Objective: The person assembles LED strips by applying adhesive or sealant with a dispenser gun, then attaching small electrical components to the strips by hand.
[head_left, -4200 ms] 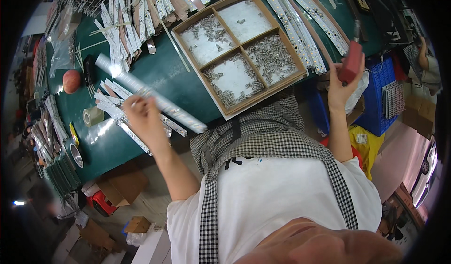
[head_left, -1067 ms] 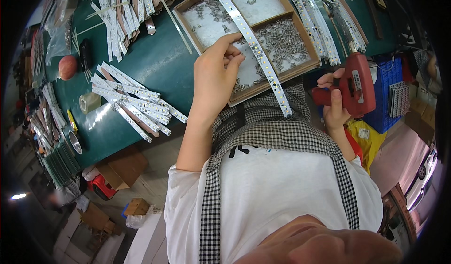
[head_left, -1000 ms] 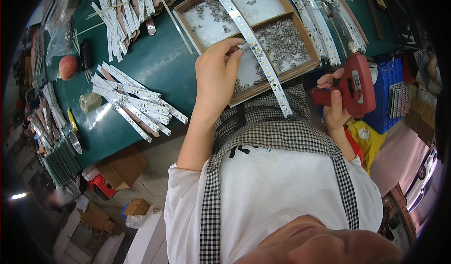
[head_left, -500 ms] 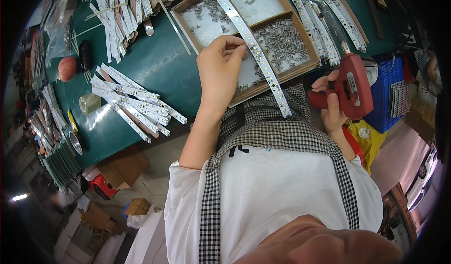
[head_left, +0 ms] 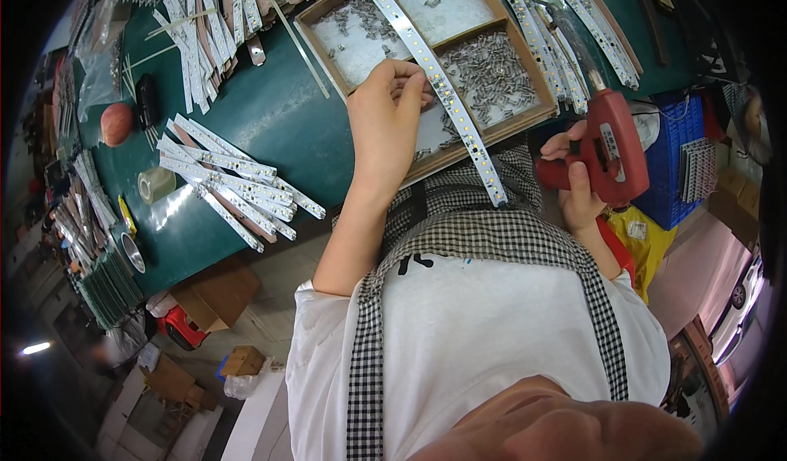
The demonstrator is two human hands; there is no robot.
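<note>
A white LED strip board lies slantwise across a wooden divided tray, its near end jutting over the tray's front edge. Beside the strip's left edge is my left hand, thumb and fingers drawn together; whatever is between the fingertips is too small or hidden to make out. My right hand grips a red soldering gun by its handle, right of the tray, with its metal tip pointing away from me toward other strips. Small metal clips fill the tray's right compartment, and others lie scattered in the remaining compartments.
On the green table, a fanned pile of LED strips lies left of the tray. More strips rest along its right side. A tape roll and a red apple sit farther left. A blue crate stands at right.
The soldering gun and my right hand have shifted very slightly left. My left hand stays beside the strip, its fingers changed only a little.
</note>
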